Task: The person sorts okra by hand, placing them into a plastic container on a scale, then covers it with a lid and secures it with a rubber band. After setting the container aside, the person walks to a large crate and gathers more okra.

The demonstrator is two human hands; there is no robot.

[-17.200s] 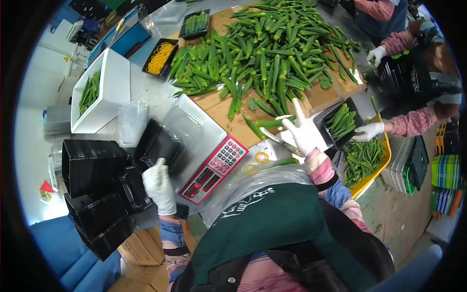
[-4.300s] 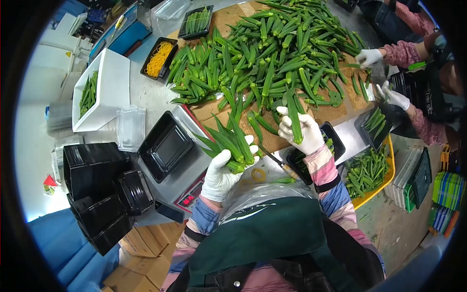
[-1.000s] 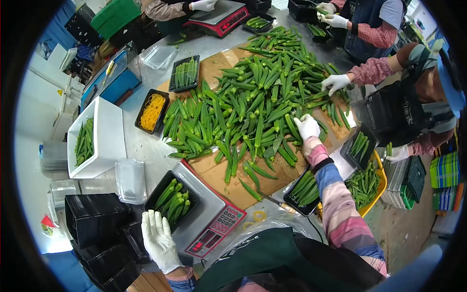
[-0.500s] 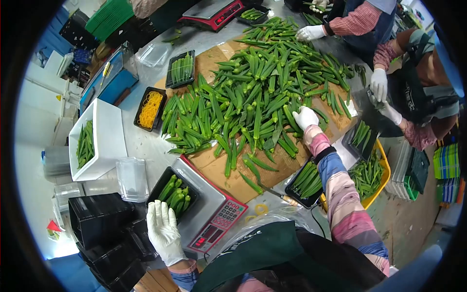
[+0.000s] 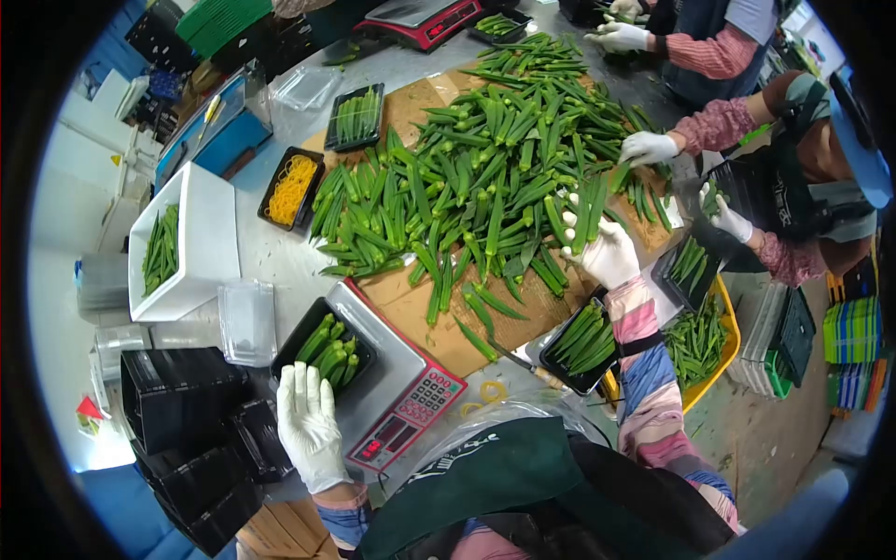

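Note:
A large pile of green okra lies on brown cardboard. At its right edge my right hand, gloved in white and palm up, holds okra pods between its fingers. My left hand, also gloved, is palm up with fingers extended and nothing in it. It is beside the near edge of a black tray with several okra pods, which rests on a red and silver scale. A second black tray of okra lies below my right hand, next to a knife.
A tray of yellow rubber bands, a white bin, clear lids and stacked black trays are on the left. A yellow crate is at the right. Two co-workers' gloved hands are across the table.
My right hand has turned palm up and now holds okra pods. My left hand has shifted slightly. The nearest co-worker's hand has reached to the pile's right edge.

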